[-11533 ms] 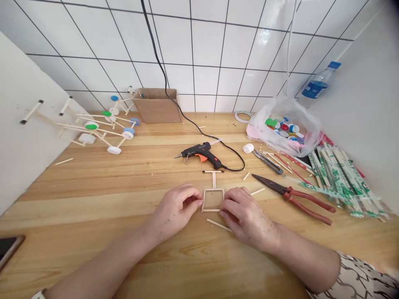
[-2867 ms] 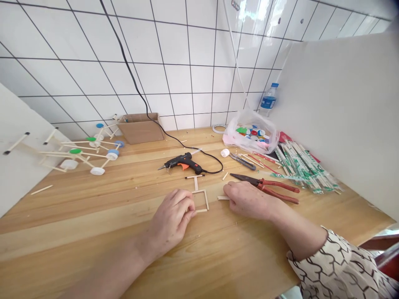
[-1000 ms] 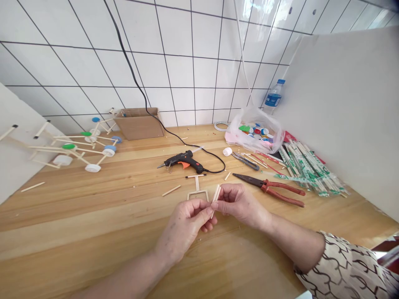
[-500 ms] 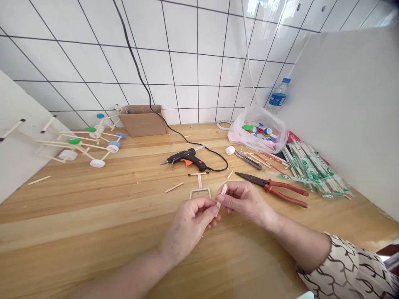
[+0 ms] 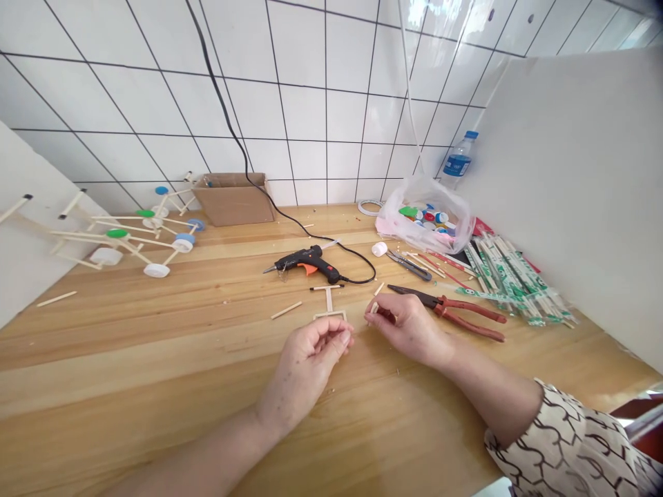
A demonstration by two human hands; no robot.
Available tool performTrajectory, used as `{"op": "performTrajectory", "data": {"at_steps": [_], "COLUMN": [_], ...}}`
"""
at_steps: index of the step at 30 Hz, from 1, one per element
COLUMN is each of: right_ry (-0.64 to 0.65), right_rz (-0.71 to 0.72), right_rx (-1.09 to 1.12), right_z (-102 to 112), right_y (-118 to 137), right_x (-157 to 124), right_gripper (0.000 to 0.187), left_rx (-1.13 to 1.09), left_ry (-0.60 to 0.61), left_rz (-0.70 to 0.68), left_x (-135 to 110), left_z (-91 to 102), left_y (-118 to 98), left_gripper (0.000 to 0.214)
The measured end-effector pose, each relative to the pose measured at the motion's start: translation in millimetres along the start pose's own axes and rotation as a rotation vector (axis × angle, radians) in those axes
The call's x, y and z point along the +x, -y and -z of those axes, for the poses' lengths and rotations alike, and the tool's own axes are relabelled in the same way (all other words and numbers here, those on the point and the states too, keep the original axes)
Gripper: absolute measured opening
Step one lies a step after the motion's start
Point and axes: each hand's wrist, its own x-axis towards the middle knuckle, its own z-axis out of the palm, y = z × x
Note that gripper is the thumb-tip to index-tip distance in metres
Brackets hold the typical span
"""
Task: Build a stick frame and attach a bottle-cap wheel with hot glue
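On the wooden table, my left hand (image 5: 311, 359) lies with its fingers curled and pinched over the near part of a small stick frame (image 5: 329, 314). Only the frame's far bar and its T-shaped stem show. To the right of the frame, my right hand (image 5: 407, 326) is closed on a short wooden stick (image 5: 373, 307), whose pale end pokes out at the fingertips. The two hands are a little apart. A loose stick (image 5: 286, 310) lies left of the frame.
A black glue gun (image 5: 305, 261) with its cord lies behind the frame. Red-handled pliers (image 5: 456, 314), scissors (image 5: 409, 264), wrapped chopsticks (image 5: 512, 279) and a bag of bottle caps (image 5: 427, 221) sit on the right. Stick-and-cap models (image 5: 135, 238), a cardboard box (image 5: 233, 199) and white side panels stand nearby.
The hands, which together held a short stick above the table, have come apart. The left has gone down onto the frame and the right has drawn back right with the stick.
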Motion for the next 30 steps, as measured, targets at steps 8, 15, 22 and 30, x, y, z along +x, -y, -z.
{"op": "performTrajectory", "data": {"at_steps": [8,15,22,30], "right_ry": [-0.050,-0.007,0.128,0.229], "right_rz": [0.060,-0.029,-0.376,-0.375], "right_rx": [-0.007,0.121,0.892,0.991], "right_z": [-2.1,-2.6,0.6,-12.4], "right_y": [-1.7,3.3,1.9,9.3], "right_x": [-3.3,-0.8,0.4,-5.0], "right_gripper": [0.016,0.017,0.023,0.030], "left_rx": [0.006,0.009,0.020,0.119], "left_ry": [-0.006,0.007,0.027,0.105], "left_rz": [-0.005,0.000,-0.012,0.090], "left_x": [1.0,-1.2,-1.7,-6.0], "left_z": [-0.6,0.0,-2.3,-5.1], "left_y": [0.0,-3.0,-6.2,-6.2], "left_gripper": [0.018,0.018,0.022,0.020]}}
